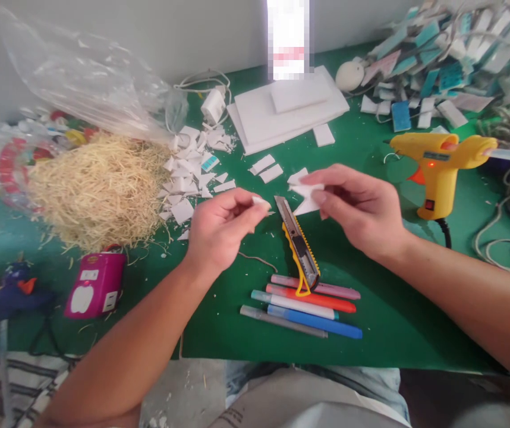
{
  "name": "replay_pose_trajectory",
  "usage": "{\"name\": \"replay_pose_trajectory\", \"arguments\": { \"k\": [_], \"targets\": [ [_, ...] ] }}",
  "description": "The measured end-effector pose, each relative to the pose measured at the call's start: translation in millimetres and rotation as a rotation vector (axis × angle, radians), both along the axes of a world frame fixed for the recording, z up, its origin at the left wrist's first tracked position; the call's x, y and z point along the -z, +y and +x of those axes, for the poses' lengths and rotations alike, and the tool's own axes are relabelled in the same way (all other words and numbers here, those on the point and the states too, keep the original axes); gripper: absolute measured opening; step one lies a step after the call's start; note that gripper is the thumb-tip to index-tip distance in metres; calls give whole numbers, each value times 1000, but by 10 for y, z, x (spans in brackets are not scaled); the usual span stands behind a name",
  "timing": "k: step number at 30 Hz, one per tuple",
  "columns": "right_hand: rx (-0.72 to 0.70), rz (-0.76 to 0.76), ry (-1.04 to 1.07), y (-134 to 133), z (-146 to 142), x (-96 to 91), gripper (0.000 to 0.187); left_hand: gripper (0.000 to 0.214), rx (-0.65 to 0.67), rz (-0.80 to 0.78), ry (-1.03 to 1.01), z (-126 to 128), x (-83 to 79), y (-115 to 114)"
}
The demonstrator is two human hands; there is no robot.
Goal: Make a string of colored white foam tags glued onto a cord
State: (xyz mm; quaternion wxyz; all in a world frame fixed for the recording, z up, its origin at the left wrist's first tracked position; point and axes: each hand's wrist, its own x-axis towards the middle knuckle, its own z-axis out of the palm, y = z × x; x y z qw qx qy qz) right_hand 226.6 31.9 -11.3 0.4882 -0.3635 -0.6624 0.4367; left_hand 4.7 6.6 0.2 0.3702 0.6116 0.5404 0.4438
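Over the middle of the green table (384,321), my left hand (222,229) is closed, pinching a small white foam piece (260,203) between thumb and fingertips. My right hand (357,205) pinches another white foam piece (304,189), with a pointed white scrap just beneath it; whether the two are joined I cannot tell. Between the hands lies a yellow utility knife (298,241), its blade out and pointing away from me, its handle end resting on several markers (311,297). Two white foam strips (266,169) lie just beyond the knife.
White foam sheets (282,122) are stacked at the back. Foam scraps (188,178) and a straw heap (103,187) spread on the left, near a magenta box (95,285). On the right stand a yellow glue gun (437,166), its light lit, and a foam offcut pile (451,65).
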Motion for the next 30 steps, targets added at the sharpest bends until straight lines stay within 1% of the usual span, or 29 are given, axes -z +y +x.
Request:
{"name": "replay_pose_trajectory", "arguments": {
  "k": [2,4,5,6,7,9,11,13,16,17,19,21,23,26,30],
  "targets": [
    [89,15,-8,18,21,11,13,12,-101,89,128,-144,22,94],
    [115,9,-36,25,28,24,14,6,-251,241,324,-343,53,216],
    [115,3,-59,25,27,30,15,5,-284,289,456,-448,70,278],
    [115,-2,-80,23,23,33,15,10,-305,345,582,-544,87,333],
    [117,-6,-97,21,19,35,16,14,-300,372,691,-621,102,376],
    [120,-18,-116,20,10,36,20,24,-248,408,811,-679,120,411],
    [119,-22,-117,27,6,39,24,30,-148,486,834,-592,111,367],
    [115,-22,-122,41,7,50,28,28,54,578,818,-401,80,258],
    [135,-23,-132,65,17,84,33,31,453,721,840,-104,27,66],
    [143,-28,-127,73,20,98,36,33,538,749,840,-35,17,16],
    [154,-50,-101,86,23,122,42,38,643,766,861,47,15,-50],
    [158,-83,-76,94,19,134,46,39,686,768,885,75,28,-74],
    [170,-103,-76,95,11,131,44,37,690,781,892,83,42,-77],
    [180,-99,-93,90,-1,104,36,30,648,818,892,90,41,-71],
    [180,-119,-103,84,-3,67,26,23,563,904,915,61,-14,-62]
  ]
}}
